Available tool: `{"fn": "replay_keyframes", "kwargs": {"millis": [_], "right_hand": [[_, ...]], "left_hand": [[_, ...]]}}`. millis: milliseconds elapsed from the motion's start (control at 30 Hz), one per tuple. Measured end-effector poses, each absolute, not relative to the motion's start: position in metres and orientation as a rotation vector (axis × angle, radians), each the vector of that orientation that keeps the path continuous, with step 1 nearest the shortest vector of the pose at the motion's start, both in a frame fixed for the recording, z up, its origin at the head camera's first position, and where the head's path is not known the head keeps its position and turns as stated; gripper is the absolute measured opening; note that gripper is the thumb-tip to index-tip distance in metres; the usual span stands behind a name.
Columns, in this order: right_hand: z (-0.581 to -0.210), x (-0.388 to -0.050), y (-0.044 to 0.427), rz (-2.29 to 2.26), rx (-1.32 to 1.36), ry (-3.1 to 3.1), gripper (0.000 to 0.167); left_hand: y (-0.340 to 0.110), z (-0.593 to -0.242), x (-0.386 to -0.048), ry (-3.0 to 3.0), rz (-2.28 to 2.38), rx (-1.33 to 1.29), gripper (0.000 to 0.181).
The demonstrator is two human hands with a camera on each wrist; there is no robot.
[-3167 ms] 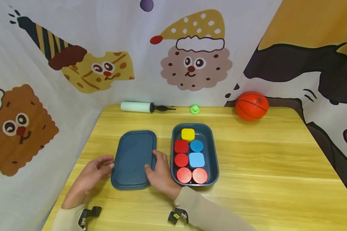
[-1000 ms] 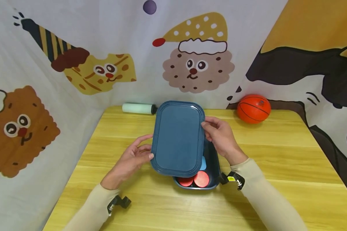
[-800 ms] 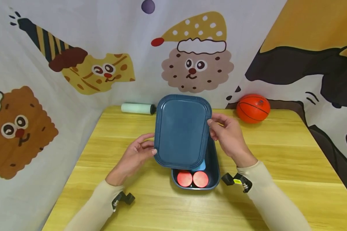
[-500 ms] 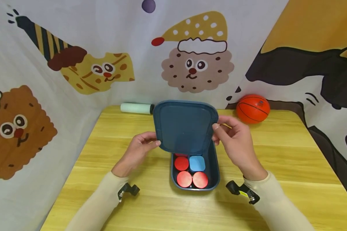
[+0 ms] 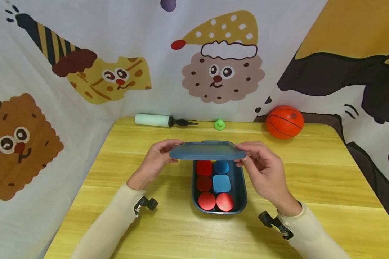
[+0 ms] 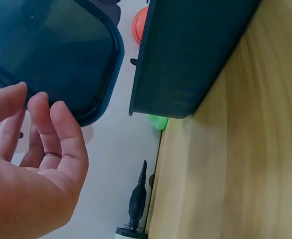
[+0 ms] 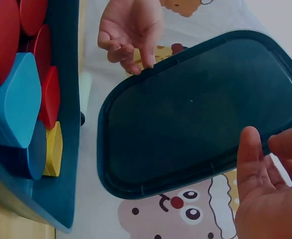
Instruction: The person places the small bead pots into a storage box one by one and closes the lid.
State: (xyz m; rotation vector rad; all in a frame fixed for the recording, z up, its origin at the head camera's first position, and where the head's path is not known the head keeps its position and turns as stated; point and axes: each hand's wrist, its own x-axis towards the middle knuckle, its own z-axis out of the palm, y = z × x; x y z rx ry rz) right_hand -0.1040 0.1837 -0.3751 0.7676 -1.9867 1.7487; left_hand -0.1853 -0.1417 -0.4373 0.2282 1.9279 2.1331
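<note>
A dark blue lid [image 5: 207, 151] is held level above the far half of a dark blue box [image 5: 245, 194]. My left hand [image 5: 156, 158] pinches its left edge between thumb and fingers, and my right hand [image 5: 266, 172] pinches the right edge. Inside the box stand red round blocks [image 5: 224, 201], a red square block [image 5: 204, 167], a light blue square block [image 5: 221, 183] and a darker blue round block [image 5: 221, 167]. A yellow block [image 7: 54, 149] shows in the right wrist view; in the head view the lid hides nearly all of it.
Along the table's back edge lie a pale green hand pump [image 5: 153, 120] with a black nozzle, a small green duck toy [image 5: 219, 125] and an orange toy basketball [image 5: 284, 122]. A printed cloth [image 5: 162, 100] hangs behind the wooden table [image 5: 311, 180].
Both hands have lifted the lid from the table left of the box, carried it right over the box and tipped it from steep to nearly flat. The duck and pump nozzle show again.
</note>
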Motion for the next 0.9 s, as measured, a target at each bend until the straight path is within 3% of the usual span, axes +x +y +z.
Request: {"fn": "replay_keyframes", "kwargs": {"millis": [233, 600, 900], "right_hand": [[-0.383, -0.106, 0.192, 1.844, 0.826, -1.955, 0.038], [-0.387, -0.106, 0.196, 1.918, 0.563, -2.154, 0.030], [-0.402, -0.110, 0.206, 1.960, 0.485, -2.407, 0.052]], "left_hand": [[-0.143, -0.434, -0.185, 1.773, 2.219, 0.206, 0.041], [-0.142, -0.430, -0.179, 1.575, 2.272, 0.205, 0.045], [-0.140, -0.434, -0.176, 1.660, 2.205, 0.163, 0.054]]}}
